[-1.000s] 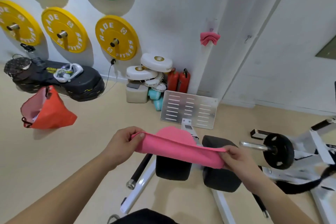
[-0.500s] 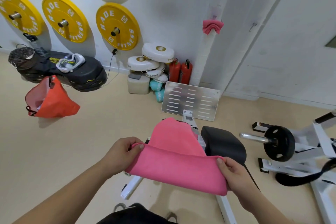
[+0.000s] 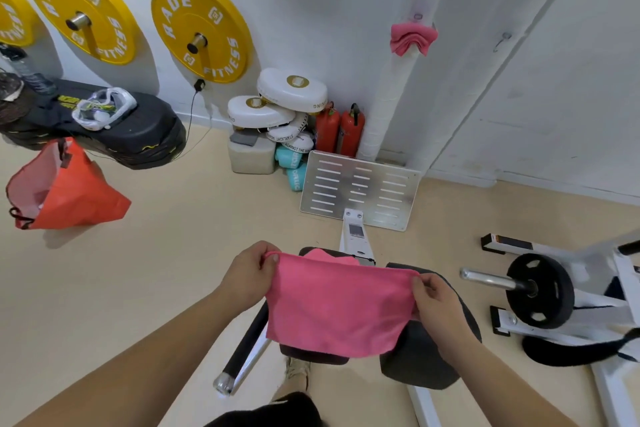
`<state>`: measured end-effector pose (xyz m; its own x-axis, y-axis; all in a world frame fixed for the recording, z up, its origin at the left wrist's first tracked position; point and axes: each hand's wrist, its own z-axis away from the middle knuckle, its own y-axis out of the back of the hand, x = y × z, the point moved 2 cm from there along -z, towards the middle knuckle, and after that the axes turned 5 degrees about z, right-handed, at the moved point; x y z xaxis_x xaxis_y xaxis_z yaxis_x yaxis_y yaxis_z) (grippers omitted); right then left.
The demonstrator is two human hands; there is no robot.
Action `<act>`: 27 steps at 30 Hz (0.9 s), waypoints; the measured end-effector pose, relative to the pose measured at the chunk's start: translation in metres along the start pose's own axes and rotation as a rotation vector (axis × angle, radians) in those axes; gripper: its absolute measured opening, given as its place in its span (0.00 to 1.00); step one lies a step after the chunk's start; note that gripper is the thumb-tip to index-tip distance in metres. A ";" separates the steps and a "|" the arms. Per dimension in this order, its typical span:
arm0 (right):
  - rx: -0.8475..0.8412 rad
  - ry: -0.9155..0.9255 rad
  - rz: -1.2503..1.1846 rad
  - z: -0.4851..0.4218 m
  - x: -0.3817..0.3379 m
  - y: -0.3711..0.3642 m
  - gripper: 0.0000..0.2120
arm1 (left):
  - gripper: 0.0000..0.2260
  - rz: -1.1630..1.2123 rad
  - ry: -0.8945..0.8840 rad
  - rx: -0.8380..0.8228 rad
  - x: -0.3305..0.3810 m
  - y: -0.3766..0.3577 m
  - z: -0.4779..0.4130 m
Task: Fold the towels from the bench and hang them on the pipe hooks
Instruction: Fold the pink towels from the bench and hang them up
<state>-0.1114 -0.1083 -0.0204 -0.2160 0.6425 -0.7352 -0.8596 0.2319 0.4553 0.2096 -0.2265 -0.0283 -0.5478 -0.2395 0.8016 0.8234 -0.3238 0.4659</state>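
Observation:
I hold a pink towel [image 3: 337, 305] doubled over in front of me, above the black pads of the bench [image 3: 426, 354]. My left hand [image 3: 249, 276] pinches its upper left corner and my right hand [image 3: 433, 298] pinches its upper right corner. The towel hangs flat between them, with its lower edge loose. A second pink towel [image 3: 412, 40], folded, hangs on a hook on the white wrapped pipe [image 3: 394, 90] at the wall. Another hook [image 3: 502, 40] on the wall further right is bare.
A slotted metal footplate [image 3: 360, 191] stands at the bench's far end. Two red extinguishers [image 3: 341, 128], white pads and boxes crowd the wall base. An orange bag [image 3: 65, 187] lies at left, a weight plate on a white frame [image 3: 540, 291] at right. Yellow plates hang on the wall.
The towel was stretched flat and edge-on, then its far half was brought over; it now hangs doubled from both hands. The view has tilted down and nearer the bench.

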 end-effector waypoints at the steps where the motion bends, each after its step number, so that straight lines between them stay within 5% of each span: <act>1: 0.003 -0.014 0.008 -0.016 -0.005 -0.004 0.09 | 0.08 0.000 0.015 0.009 -0.001 -0.003 -0.017; 13: 0.039 -0.205 0.265 -0.140 -0.015 -0.039 0.08 | 0.07 -0.053 0.325 -0.028 -0.036 -0.047 -0.134; 18: -0.211 -0.261 0.479 -0.148 0.000 -0.063 0.16 | 0.11 -0.118 0.565 -0.273 -0.070 -0.078 -0.129; 24: -0.560 -0.062 0.687 -0.138 -0.008 -0.100 0.17 | 0.05 -0.047 0.515 -0.130 -0.068 -0.080 -0.127; 27: -0.639 -0.026 0.770 -0.140 -0.012 -0.114 0.19 | 0.07 0.155 0.690 -0.169 -0.062 -0.074 -0.127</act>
<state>-0.0751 -0.2450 -0.1336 -0.8148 0.4703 -0.3390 -0.5793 -0.6853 0.4414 0.1640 -0.3040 -0.1606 -0.4411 -0.7987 0.4092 0.8957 -0.3631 0.2569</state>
